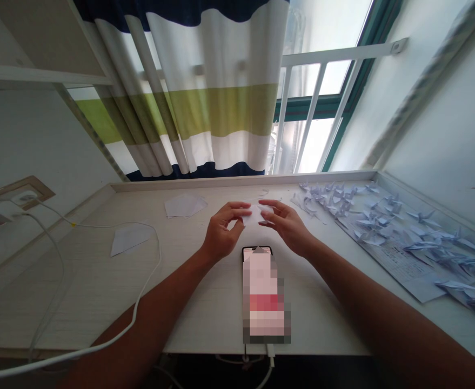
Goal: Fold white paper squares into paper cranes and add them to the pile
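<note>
Half curled, the left hand (222, 232) and right hand (289, 224) pinch one white paper (255, 215); a phone (263, 286) lies near. Paper cranes (377, 220) crowd the right.

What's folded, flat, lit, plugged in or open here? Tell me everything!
Small white paper: held, looks folded
Left hand: pinching the paper
Right hand: pinching the paper
Phone: face up, lit
Phone cable: looks plugged in
White wall plug: looks plugged in
Paper figures: folded, clustered
Loose sheets: flat
Curtain: partly drawn
Window: can't tell if open
</note>
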Action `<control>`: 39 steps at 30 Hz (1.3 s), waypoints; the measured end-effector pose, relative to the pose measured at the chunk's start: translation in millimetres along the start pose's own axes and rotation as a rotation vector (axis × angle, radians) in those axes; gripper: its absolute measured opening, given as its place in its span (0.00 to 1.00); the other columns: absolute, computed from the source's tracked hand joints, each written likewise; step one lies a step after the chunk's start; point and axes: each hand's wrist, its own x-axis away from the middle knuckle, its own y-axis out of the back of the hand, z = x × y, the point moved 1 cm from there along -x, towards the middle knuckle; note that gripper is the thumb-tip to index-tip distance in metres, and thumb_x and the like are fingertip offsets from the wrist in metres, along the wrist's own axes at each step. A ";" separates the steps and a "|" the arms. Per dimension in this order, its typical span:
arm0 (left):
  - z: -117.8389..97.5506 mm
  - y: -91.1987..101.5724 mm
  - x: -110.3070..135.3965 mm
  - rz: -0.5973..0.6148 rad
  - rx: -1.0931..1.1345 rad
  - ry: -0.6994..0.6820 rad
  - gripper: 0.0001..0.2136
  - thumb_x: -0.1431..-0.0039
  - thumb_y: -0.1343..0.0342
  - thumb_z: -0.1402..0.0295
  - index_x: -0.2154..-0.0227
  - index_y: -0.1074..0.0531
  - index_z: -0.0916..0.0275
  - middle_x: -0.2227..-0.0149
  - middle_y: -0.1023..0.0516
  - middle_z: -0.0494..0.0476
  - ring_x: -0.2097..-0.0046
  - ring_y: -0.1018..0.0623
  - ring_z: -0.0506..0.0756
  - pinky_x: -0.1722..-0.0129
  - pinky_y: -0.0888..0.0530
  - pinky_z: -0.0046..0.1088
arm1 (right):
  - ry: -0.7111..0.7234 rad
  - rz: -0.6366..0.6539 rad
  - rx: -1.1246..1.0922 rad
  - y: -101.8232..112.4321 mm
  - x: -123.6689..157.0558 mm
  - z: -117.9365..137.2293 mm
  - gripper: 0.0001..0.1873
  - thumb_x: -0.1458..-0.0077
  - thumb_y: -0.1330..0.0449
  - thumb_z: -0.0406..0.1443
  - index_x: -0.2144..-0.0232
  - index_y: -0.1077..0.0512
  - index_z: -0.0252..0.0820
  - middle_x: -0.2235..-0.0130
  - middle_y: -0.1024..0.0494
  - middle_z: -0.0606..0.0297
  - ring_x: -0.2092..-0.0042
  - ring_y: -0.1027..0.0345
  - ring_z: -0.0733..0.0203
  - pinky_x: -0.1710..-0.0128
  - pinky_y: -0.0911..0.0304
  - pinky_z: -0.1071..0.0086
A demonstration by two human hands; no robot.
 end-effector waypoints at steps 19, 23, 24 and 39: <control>10.2 -1.5 -2.3 0.033 -0.150 0.236 0.08 0.41 0.34 0.61 0.65 0.18 0.60 0.63 0.15 0.57 0.58 0.18 0.59 0.52 0.24 0.39 | 0.221 -0.023 0.487 -7.0 2.3 -2.0 0.17 0.46 0.29 0.50 0.68 0.19 0.43 0.66 0.17 0.60 0.61 0.22 0.53 0.54 0.27 0.55; 5.2 0.6 -3.6 0.080 -0.202 0.185 0.08 0.40 0.34 0.60 0.64 0.17 0.59 0.63 0.15 0.57 0.57 0.18 0.59 0.52 0.24 0.38 | 0.263 0.008 0.555 -6.8 4.0 -2.3 0.12 0.41 0.33 0.45 0.67 0.20 0.44 0.65 0.16 0.60 0.61 0.22 0.53 0.56 0.27 0.56; 4.3 1.2 -3.7 0.092 -0.213 0.166 0.08 0.40 0.34 0.61 0.64 0.17 0.59 0.63 0.15 0.57 0.57 0.18 0.60 0.53 0.24 0.38 | 0.280 0.004 0.594 -6.5 4.3 -2.0 0.11 0.40 0.34 0.44 0.68 0.20 0.44 0.66 0.16 0.60 0.62 0.22 0.53 0.57 0.28 0.57; 1.7 -3.6 -0.8 0.097 -0.316 -0.032 0.03 0.36 0.39 0.69 0.66 0.22 0.59 0.48 0.17 0.63 0.40 0.22 0.64 0.39 0.29 0.48 | 0.337 0.029 0.721 -15.8 10.5 1.4 0.08 0.36 0.38 0.40 0.65 0.20 0.45 0.65 0.15 0.60 0.64 0.22 0.55 0.60 0.28 0.58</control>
